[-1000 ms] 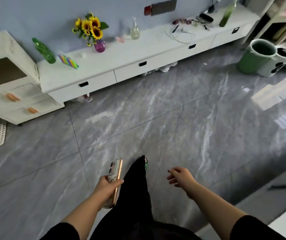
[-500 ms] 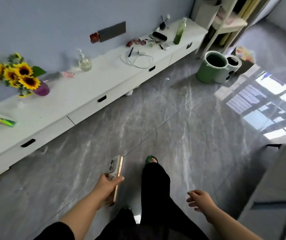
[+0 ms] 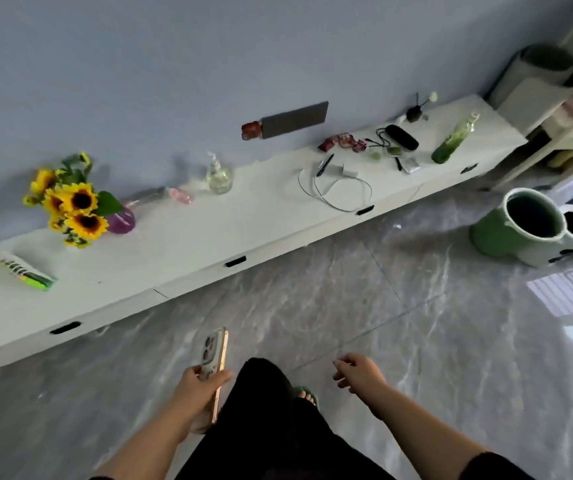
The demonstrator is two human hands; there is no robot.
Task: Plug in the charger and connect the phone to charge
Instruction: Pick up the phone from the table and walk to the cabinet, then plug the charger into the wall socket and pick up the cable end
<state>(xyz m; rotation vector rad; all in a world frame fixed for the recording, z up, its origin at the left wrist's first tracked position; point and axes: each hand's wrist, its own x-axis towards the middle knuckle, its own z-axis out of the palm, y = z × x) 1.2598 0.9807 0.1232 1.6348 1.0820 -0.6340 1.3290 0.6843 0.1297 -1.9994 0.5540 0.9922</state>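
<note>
- The left hand (image 3: pixel 197 393), low in the frame and left of centre, grips the phone (image 3: pixel 214 358) on its edge, thumb across the back and camera lenses pointing up; only a thumb and a few fingers secure it over the hard floor (image 3: pixel 399 341).
- The right hand (image 3: pixel 359 372), low and right of centre, carries nothing; its fingers (image 3: pixel 342 362) are loosely curled and apart from everything.
- The charger (image 3: pixel 349 172) seems to be the small white block on the long white surface (image 3: pixel 174 244), upper middle of the frame, with its white cable (image 3: pixel 342 192) looped loosely beside it and a black pen (image 3: pixel 324 164) just next to it.
- A dark strip on the wall (image 3: pixel 293 119), above the cable, may be the socket panel; too blurred to be sure.
- Risks, as I judge them:
  - The phone could slip while walking, since the hold is an edge pinch rather than a full wrap.
  - Grabbing the cable by one loop could drag the pen or the small clutter (image 3: pixel 395 150) to the right off the surface.
  - The cable could tangle if pulled before the block is lifted.
  - If the dark strip is no socket, the reach there is wasted.
  - The glass pump bottle (image 3: pixel 218 174) stands to the left, near enough for a careless elbow.
</note>
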